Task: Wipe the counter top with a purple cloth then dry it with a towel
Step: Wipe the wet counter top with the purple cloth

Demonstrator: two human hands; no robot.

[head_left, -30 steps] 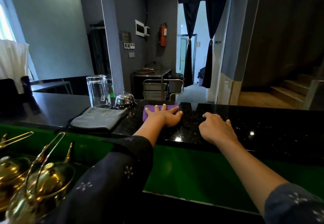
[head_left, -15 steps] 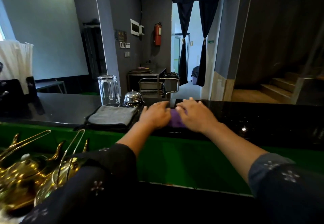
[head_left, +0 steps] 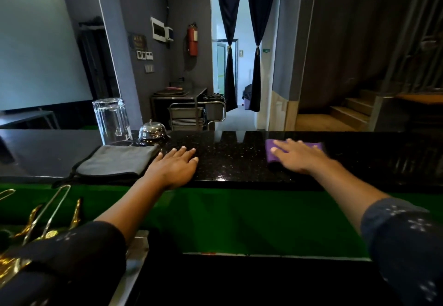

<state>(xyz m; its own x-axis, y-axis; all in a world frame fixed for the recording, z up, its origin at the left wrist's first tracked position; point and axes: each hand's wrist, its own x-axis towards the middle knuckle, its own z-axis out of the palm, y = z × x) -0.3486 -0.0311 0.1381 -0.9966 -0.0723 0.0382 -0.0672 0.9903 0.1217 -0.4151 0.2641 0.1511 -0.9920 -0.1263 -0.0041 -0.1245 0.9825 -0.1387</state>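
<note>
1. Head view: black speckled bench point(head_left: 230, 161), glossy, running the full width of the view.
2. Right hand point(head_left: 297, 157): fingers straight and spread, palm flat on the purple cloth point(head_left: 272, 152), presumably pressing so the cloth rubs the stone while wiping.
3. Left hand point(head_left: 175, 166): fingers relaxed and flat on the bare bench, holding nothing; likely a brace.
4. Grey towel point(head_left: 117, 161): folded, just left of the left hand, kept within reach for drying; that step is not yet begun.
5. Behind the towel: glass point(head_left: 111, 121) and bell point(head_left: 152, 132).

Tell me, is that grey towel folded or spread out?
Folded. The grey towel lies flat on the counter top as a neat rectangle with doubled, stacked edges.
</note>
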